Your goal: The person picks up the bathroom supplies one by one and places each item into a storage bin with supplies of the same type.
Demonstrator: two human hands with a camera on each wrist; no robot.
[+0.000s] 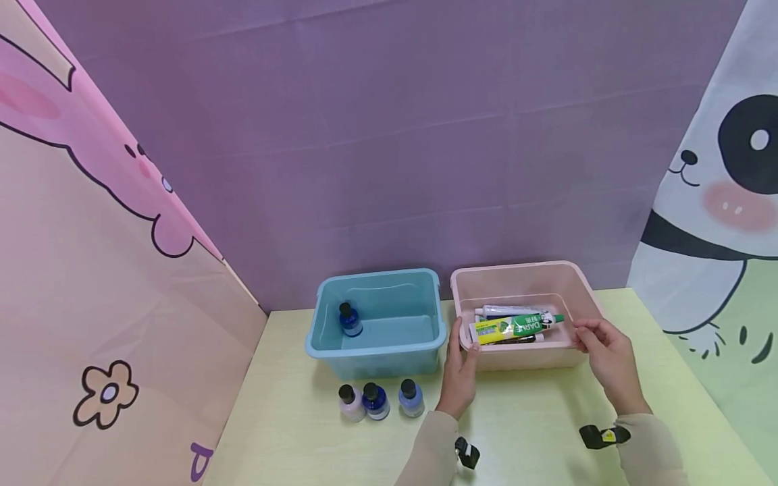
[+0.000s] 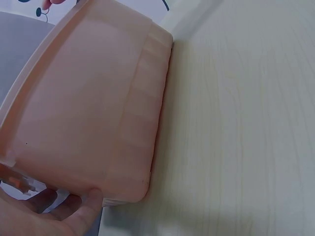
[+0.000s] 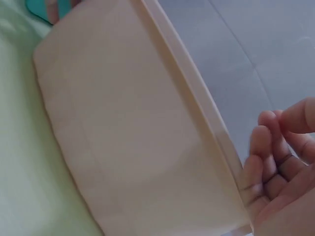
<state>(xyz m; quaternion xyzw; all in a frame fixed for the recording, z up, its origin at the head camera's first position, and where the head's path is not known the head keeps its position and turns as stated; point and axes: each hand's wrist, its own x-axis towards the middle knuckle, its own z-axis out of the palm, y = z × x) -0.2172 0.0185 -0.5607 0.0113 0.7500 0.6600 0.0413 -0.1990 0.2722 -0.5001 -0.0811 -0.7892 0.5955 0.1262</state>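
A pink plastic bin (image 1: 513, 360) stands at the right of the table. Inside lies a green and yellow toothpaste tube (image 1: 516, 327) on top of other tubes, among them a white tube (image 1: 513, 310). My left hand (image 1: 460, 374) holds the bin's front left corner, fingers along the left wall and thumb at the front. In the left wrist view, its fingertips (image 2: 92, 197) press at the corner of the wall. At the front right rim is my right hand (image 1: 608, 358). The right wrist view shows its fingers (image 3: 261, 142) loosely curled, thumb meeting index, nothing visible between them.
Left of the pink bin stands a blue bin (image 1: 379, 354) with a dark blue bottle (image 1: 350, 319) in it. In front are a pale pink bottle (image 1: 351, 403), another dark blue bottle (image 1: 375, 401) and a light blue bottle (image 1: 411, 398). A purple cloth backdrop (image 1: 389, 148) rises behind.
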